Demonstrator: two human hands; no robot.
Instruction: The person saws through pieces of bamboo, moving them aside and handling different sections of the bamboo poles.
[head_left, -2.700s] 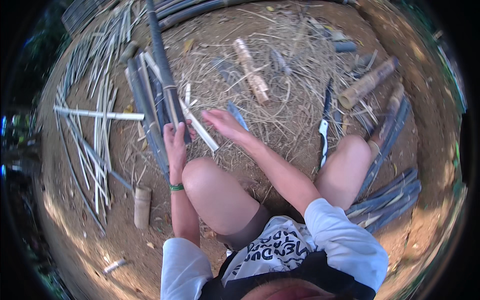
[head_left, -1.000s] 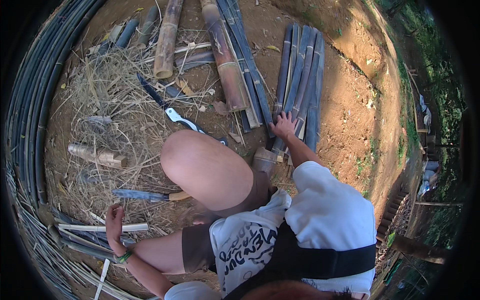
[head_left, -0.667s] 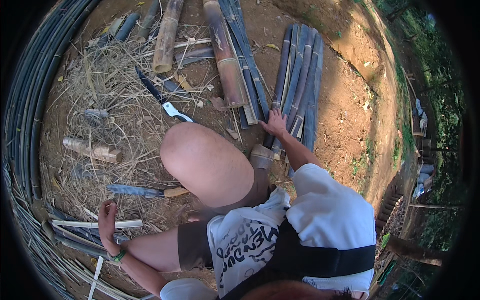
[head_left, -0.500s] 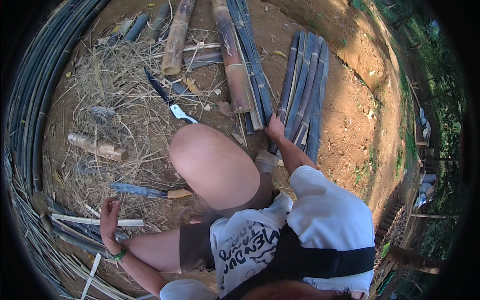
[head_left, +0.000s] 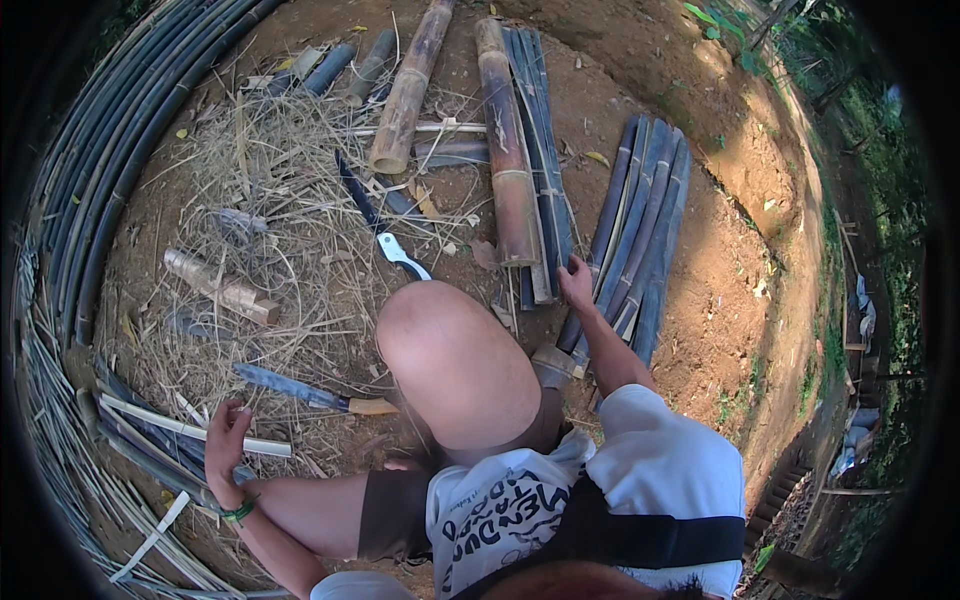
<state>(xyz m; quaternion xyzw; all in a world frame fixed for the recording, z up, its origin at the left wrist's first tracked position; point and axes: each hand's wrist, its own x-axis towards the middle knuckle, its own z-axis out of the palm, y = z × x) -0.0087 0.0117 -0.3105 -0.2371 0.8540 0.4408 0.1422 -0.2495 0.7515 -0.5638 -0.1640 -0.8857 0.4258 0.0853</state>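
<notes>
My right hand [head_left: 576,284] is closed at the near end of some long dark split bamboo strips [head_left: 546,165], its fingertips on the edge of one strip. Those strips lie beside a thick brown bamboo pole [head_left: 512,200]. At the lower left, my left hand [head_left: 228,440] is raised with its fingers loosely bent and apart, nothing visible in it. It is next to a pale bamboo strip [head_left: 262,446] and near a machete [head_left: 290,386] with a wooden handle. A folding saw [head_left: 392,246] with a dark blade and white-and-black handle lies beyond my raised knee.
More dark split bamboo [head_left: 640,225] lies at the right. Another bamboo pole [head_left: 405,120] points away from me. Straw-like shavings [head_left: 285,215] cover the ground, with a short cut bamboo piece [head_left: 222,287] on them. Long dark poles [head_left: 125,150] curve along the left.
The whole view has shifted, so the ground things appear lower and farther right. My right hand stays at the end of the dark strips; my left hand remains raised near the pale strip.
</notes>
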